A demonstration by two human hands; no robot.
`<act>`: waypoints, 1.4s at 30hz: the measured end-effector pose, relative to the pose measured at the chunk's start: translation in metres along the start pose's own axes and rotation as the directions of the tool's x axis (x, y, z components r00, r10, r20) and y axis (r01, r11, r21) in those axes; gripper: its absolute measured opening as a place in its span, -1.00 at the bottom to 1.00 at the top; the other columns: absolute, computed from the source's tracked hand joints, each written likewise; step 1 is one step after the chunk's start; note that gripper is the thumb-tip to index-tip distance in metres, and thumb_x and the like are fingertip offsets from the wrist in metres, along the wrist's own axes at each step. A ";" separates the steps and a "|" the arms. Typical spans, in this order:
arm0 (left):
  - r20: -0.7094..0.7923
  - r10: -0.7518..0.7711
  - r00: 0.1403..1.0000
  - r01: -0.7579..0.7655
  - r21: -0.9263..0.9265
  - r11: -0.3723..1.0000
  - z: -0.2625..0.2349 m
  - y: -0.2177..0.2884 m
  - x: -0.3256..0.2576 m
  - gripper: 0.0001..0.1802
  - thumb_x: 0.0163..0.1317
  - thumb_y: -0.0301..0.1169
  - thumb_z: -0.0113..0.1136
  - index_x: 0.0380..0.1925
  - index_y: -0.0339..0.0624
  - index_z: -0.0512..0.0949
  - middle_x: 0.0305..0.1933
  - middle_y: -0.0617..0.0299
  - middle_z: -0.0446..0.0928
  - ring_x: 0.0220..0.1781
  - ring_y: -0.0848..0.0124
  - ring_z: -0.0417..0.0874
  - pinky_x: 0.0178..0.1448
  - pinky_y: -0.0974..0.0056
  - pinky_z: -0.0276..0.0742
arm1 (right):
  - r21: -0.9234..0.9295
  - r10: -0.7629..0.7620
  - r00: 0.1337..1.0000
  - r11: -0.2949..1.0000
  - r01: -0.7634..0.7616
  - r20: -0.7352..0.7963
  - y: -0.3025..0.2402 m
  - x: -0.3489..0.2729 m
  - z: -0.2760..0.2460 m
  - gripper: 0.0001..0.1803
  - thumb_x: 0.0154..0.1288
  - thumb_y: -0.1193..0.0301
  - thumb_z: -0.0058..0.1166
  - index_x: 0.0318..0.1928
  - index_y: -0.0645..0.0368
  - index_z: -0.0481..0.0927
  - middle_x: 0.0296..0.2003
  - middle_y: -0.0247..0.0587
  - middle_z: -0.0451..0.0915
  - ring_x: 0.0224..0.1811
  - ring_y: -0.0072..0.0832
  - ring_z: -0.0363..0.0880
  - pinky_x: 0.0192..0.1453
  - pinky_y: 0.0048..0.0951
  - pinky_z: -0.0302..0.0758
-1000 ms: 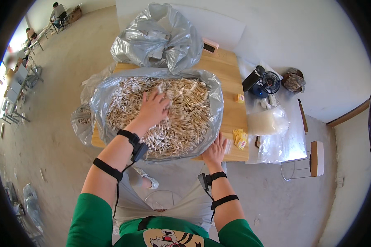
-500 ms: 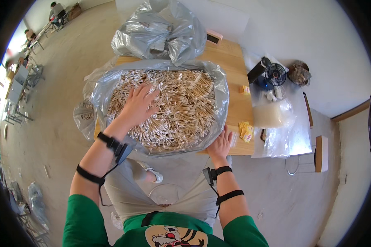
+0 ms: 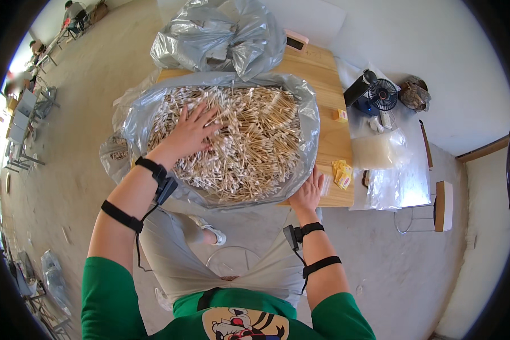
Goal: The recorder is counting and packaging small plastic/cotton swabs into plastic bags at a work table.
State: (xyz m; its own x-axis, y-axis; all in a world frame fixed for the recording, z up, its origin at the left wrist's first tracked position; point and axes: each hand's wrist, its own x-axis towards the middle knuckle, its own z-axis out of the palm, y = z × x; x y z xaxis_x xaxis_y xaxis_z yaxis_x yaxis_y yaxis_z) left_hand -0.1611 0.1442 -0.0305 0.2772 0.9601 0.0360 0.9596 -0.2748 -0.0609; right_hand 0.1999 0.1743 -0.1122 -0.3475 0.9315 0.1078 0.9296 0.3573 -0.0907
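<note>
A wide heap of cotton swabs [image 3: 255, 130] with pale wooden sticks and white tips fills a grey plastic bag [image 3: 307, 122], its mouth spread wide on the wooden table. My left hand [image 3: 192, 133] lies palm down on the left part of the heap, fingers spread, gripping nothing I can see. At the bag's front right corner, my right hand [image 3: 307, 191] rests at the table edge with fingers stretched forward. Beside its fingers lies a small clear plastic packet [image 3: 326, 185]; whether they touch it is unclear.
Behind the heap stands another bulging grey bag [image 3: 218, 42]. Yellow packets [image 3: 342, 173] and a small yellow box [image 3: 340, 115] lie on the wooden table [image 3: 328, 148]. On the right side table are a black fan [image 3: 383, 94] and clear plastic bags [image 3: 382, 150]. Other people sit far left.
My left hand has shifted slightly over the swabs, its fingers spreading more. My right hand stays by the bag's corner. The whole view has shifted a little.
</note>
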 end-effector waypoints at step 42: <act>-0.079 -0.153 0.985 0.137 -0.175 0.975 0.004 0.087 0.097 -0.34 0.20 0.04 0.02 0.27 0.07 0.24 0.39 0.06 0.09 0.45 0.00 -0.03 0.41 -0.25 -0.24 | 0.176 0.042 0.993 0.984 -0.021 -0.114 0.007 0.001 0.001 -0.50 0.21 0.22 -0.14 0.14 0.14 0.41 0.31 -0.08 0.18 0.40 -0.15 0.02 0.44 0.00 -0.19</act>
State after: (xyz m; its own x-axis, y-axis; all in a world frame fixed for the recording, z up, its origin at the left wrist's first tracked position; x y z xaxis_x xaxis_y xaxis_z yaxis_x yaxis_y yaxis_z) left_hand -0.0507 0.2138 -0.0359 0.1305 0.9837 0.1236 0.9821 -0.1454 0.1199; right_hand 0.2055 0.1777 -0.1136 -0.2920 0.9317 0.2159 0.9007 0.3438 -0.2656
